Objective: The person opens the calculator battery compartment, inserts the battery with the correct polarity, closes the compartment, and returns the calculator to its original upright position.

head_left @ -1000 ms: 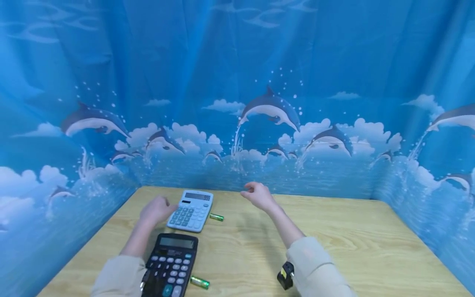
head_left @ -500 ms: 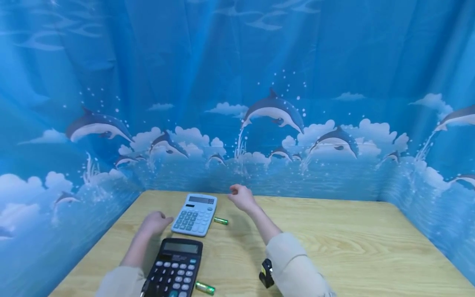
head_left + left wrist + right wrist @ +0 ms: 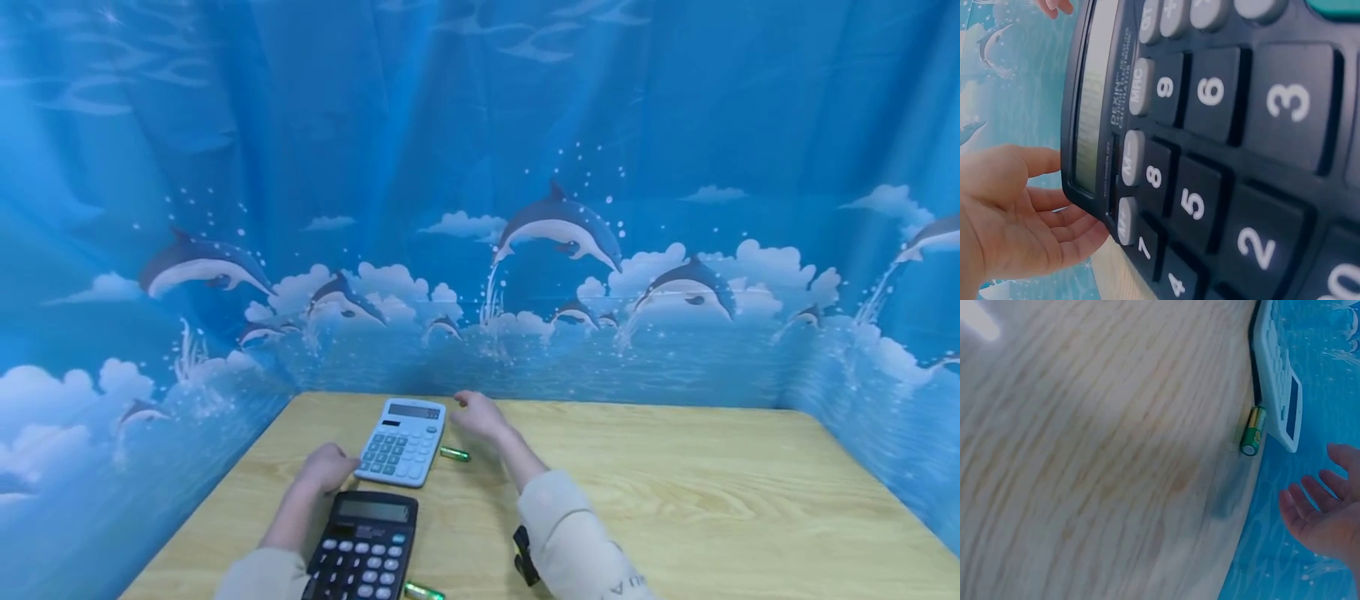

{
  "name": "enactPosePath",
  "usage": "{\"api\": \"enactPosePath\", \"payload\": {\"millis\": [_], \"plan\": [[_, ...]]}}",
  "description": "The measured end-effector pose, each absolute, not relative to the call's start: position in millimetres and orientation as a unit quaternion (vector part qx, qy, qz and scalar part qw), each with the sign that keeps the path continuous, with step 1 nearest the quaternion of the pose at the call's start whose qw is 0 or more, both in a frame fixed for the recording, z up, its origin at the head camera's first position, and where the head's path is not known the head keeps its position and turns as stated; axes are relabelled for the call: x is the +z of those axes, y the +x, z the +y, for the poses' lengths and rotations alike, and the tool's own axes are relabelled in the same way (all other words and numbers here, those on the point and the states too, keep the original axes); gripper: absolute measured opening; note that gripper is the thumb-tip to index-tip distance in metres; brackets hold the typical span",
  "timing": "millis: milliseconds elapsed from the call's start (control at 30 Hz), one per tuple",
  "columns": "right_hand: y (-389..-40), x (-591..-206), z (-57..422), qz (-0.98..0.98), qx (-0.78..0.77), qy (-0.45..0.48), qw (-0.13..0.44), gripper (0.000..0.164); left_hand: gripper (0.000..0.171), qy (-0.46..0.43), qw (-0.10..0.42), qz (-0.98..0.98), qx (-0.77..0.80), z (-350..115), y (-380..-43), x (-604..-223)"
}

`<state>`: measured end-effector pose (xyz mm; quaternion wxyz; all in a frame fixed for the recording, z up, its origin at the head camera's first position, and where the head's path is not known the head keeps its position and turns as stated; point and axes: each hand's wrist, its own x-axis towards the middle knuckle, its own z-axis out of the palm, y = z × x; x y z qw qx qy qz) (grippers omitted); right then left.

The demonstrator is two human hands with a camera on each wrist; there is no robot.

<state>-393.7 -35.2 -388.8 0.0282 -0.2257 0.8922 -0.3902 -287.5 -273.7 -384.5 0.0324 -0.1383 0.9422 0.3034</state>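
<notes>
"Left hand (image 3: pixel 326 468) first: how is it looking?"
"Loose, gripping nothing that I'm seeing. The right hand (image 3: pixel 480 419) is hanging half-curved and empty."
"And around them?"
"The black calculator (image 3: pixel 367 557) is lying on the left hand's near side; the white calculator (image 3: pixel 405 442) is lying between both hands. Whether the left is touching it, I'm not able to tell. A battery (image 3: pixel 455 454) is lying near the right."
"What's worrying you?"
"The left sleeve (image 3: pixel 264 575), running so close, could be snagging the black one; a careless right could be rolling the battery away."
</notes>
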Motion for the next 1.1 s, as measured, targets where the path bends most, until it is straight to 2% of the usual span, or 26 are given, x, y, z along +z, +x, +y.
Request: {"api": "enactPosePath", "payload": {"millis": [167, 600, 800, 1100], "plan": [[-394, -395, -41, 0.892, -0.386, -0.233, 0.038, 0.046, 0.024, -0.162, 0.045, 0.935, 0.312, -271, -292, -389], [-398, -409, -53, 0.888, -0.389, -0.237, 0.057, 0.054, 0.029, -0.192, 0.067, 0.934, 0.294, -263, -301, -398], [-402, -409, -55, 0.886, -0.397, -0.230, 0.065, 0.056, 0.029, -0.195, 0.064, 0.933, 0.296, -260, -304, -396], [-404, -406, -56, 0.883, -0.395, -0.239, 0.079, 0.056, 0.020, -0.168, 0.044, 0.943, 0.284, -262, -301, -398]]}}
